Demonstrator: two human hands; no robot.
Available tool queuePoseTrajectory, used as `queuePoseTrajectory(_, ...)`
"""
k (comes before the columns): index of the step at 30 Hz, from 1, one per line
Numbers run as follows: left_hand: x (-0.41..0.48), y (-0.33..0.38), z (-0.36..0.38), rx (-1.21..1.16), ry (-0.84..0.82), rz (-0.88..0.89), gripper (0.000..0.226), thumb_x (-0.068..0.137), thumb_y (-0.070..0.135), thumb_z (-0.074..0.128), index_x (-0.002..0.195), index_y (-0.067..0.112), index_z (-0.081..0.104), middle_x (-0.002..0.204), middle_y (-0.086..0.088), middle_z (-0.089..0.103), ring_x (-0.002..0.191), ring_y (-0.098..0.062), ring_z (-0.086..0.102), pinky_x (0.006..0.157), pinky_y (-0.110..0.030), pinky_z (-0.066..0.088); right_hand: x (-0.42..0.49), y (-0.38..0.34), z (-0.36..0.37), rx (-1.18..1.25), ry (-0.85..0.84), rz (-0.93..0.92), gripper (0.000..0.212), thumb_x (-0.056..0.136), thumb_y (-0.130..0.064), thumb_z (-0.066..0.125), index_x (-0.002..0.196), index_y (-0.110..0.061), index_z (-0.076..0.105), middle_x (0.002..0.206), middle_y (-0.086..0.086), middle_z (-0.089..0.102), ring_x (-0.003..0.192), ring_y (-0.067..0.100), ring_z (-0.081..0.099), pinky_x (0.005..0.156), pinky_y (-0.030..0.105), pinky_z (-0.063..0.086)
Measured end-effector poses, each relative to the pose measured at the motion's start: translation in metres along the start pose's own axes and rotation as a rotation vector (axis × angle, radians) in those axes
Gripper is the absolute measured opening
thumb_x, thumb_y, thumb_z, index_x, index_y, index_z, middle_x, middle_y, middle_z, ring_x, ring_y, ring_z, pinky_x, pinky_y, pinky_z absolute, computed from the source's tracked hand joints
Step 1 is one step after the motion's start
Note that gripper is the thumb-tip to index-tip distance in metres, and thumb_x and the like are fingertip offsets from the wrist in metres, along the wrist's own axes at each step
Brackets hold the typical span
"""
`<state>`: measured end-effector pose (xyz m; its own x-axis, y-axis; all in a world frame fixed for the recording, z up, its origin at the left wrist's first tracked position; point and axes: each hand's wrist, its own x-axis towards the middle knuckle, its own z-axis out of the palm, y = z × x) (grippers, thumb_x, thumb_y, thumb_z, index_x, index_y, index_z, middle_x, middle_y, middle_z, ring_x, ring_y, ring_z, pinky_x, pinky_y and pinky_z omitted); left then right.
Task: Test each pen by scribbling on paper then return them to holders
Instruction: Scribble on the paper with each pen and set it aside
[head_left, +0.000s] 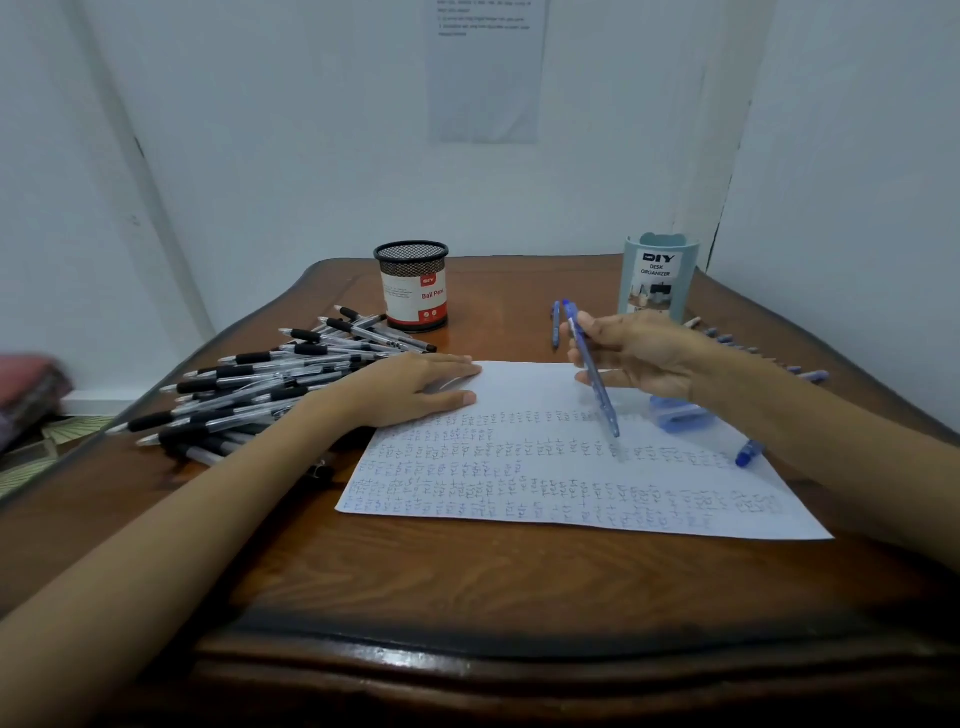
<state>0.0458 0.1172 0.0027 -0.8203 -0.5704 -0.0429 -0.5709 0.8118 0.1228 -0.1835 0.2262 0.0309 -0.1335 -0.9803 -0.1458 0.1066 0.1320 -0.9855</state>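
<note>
Right hand (639, 358) has its grip curled round a translucent blue plastic pen (597, 387), tip slanting down over the white scribbled paper sheet (519, 467). Left hand (415, 387) lies flat, fingers straight, on the sheet's far left corner. Black-and-clear pens (270, 384) are heaped at the brown wooden desk's (467, 571) left edge. A black mesh holder (413, 286) and a pale blue organizer (657, 280) stand near its far edge, before white walls (311, 130).

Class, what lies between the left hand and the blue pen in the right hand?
Between left hand and blue pen: only a blank strip of paper, head view.
</note>
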Motion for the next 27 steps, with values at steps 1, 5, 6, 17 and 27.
queuePoseTrajectory(1, 0.0, 0.0, 0.0, 0.0, -0.001, -0.001, 0.055, 0.094, 0.049, 0.034, 0.146, 0.029, 0.028, 0.153, 0.008, 0.025, 0.138, -0.016, 0.029, 0.113, -0.035, 0.02, -0.001, 0.002, 0.001, 0.005, -0.017, -0.002, 0.017, 0.094, -0.015, 0.051, 0.09, -0.004, 0.062, 0.064, 0.001, 0.068, 0.054, 0.009, 0.066, 0.049, 0.024, 0.055)
queuePoseTrajectory(5, 0.0, 0.0, -0.001, -0.002, -0.003, -0.007, 0.055, 0.095, 0.048, 0.035, 0.146, 0.03, 0.027, 0.154, 0.008, 0.024, 0.139, -0.016, 0.028, 0.113, -0.034, 0.018, -0.004, 0.006, 0.005, 0.002, -0.062, -0.021, 0.02, 0.092, -0.008, 0.052, 0.111, -0.01, 0.056, 0.075, 0.009, 0.069, 0.057, 0.013, 0.068, 0.049, 0.026, 0.056)
queuePoseTrajectory(6, 0.001, 0.0, 0.0, -0.005, -0.003, -0.008, 0.055, 0.095, 0.048, 0.035, 0.146, 0.03, 0.027, 0.154, 0.008, 0.024, 0.139, -0.015, 0.028, 0.113, -0.034, 0.018, -0.004, 0.008, 0.005, 0.002, -0.057, -0.02, 0.024, 0.091, -0.006, 0.052, 0.115, -0.012, 0.054, 0.077, 0.01, 0.066, 0.056, 0.013, 0.068, 0.049, 0.027, 0.056)
queuePoseTrajectory(17, 0.003, -0.004, 0.002, -0.025, 0.0, 0.0, 0.066, 0.085, 0.058, 0.029, 0.145, 0.031, 0.028, 0.153, 0.009, 0.025, 0.139, -0.014, 0.028, 0.113, -0.034, 0.018, -0.01, 0.007, 0.012, -0.049, -0.049, -0.073, 0.011, 0.091, -0.002, 0.053, 0.095, -0.011, 0.058, 0.074, 0.012, 0.059, 0.052, 0.014, 0.065, 0.047, 0.03, 0.056)
queuePoseTrajectory(27, 0.004, -0.006, 0.003, -0.034, 0.002, -0.002, 0.07, 0.082, 0.061, 0.028, 0.145, 0.032, 0.028, 0.153, 0.01, 0.025, 0.139, -0.013, 0.027, 0.113, -0.033, 0.018, -0.014, 0.004, 0.012, -0.094, -0.028, -0.093, 0.014, 0.09, -0.004, 0.055, 0.098, -0.012, 0.063, 0.073, 0.009, 0.062, 0.051, 0.012, 0.064, 0.043, 0.025, 0.053)
